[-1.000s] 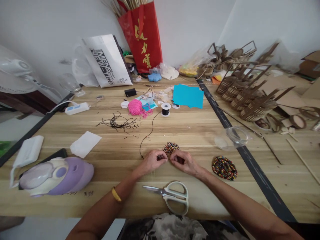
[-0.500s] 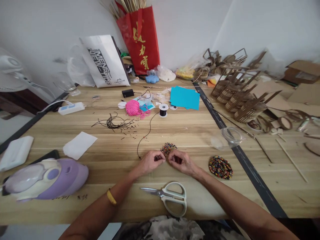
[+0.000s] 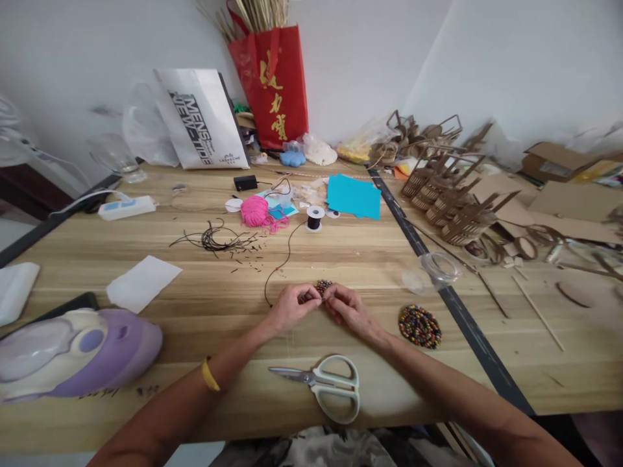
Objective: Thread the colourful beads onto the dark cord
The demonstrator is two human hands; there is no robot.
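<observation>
My left hand (image 3: 293, 306) has its fingertips pinched together above the table. My right hand (image 3: 348, 307) is pinched close beside it, the fingertips of both nearly meeting. What they hold between them is too small to make out. Just behind the fingers lies a heap of small coloured beads (image 3: 322, 285), partly hidden by the hands. A thin black cord (image 3: 289, 250) runs from the spool (image 3: 315, 219) down to the left hand's side, with a small red bead on it. Scissors with pale handles (image 3: 335, 388) lie in front of the hands, unheld.
Right of my right forearm sits a coil of strung coloured beads (image 3: 420, 326). Cut black cords (image 3: 214, 239), pink yarn (image 3: 254, 211) and blue sheets (image 3: 354, 196) lie farther back. A purple-and-white appliance (image 3: 102, 350) stands left; small woven baskets (image 3: 450, 201) stand at right.
The view has shifted slightly, so the table's things sit farther left. My right hand has come nearer my left fingertips, and both hands now cover more of the bead heap.
</observation>
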